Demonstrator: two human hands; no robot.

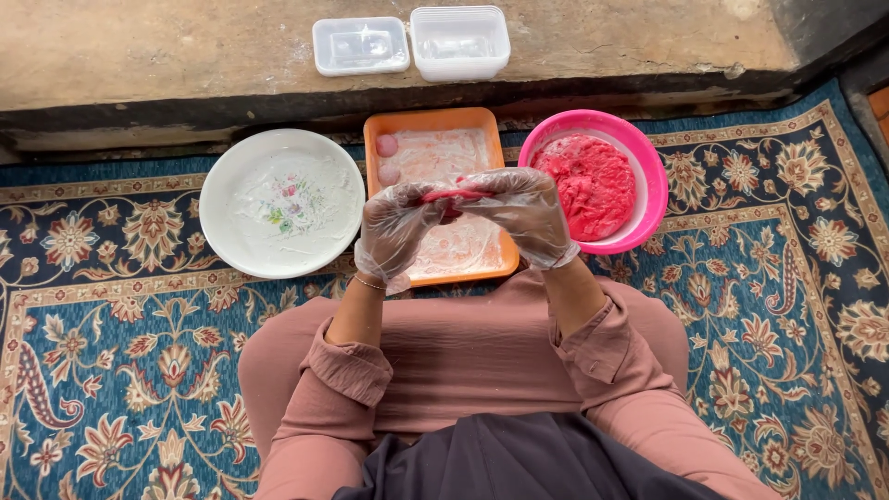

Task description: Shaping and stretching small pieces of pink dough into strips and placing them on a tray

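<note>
A flat piece of pink dough (451, 195) is held between both gloved hands, above the orange tray (482, 119). A tear could be caused if it is stretched thin or pinched too hard, judging by how flat it looks; sticking to the thin plastic gloves is also likely, as the dough appears soft. If grip is lost, it would probably drop on the floured tray, or on the lap below if pulled back. The left hand (396, 227) is curled narrow, fingertips closed on the left edge of the piece. The right hand (524, 211) is likewise closed on the right edge, fingers pressed together over it. Two small pale balls (387, 158) are seen at the tray's far left corner. A pink bowl (648, 157) with more red dough is just right of the tray; a white floured plate (222, 213) is left. Two clear tubs (413, 43) are set on the stone ledge beyond, well apart from the hands.
</note>
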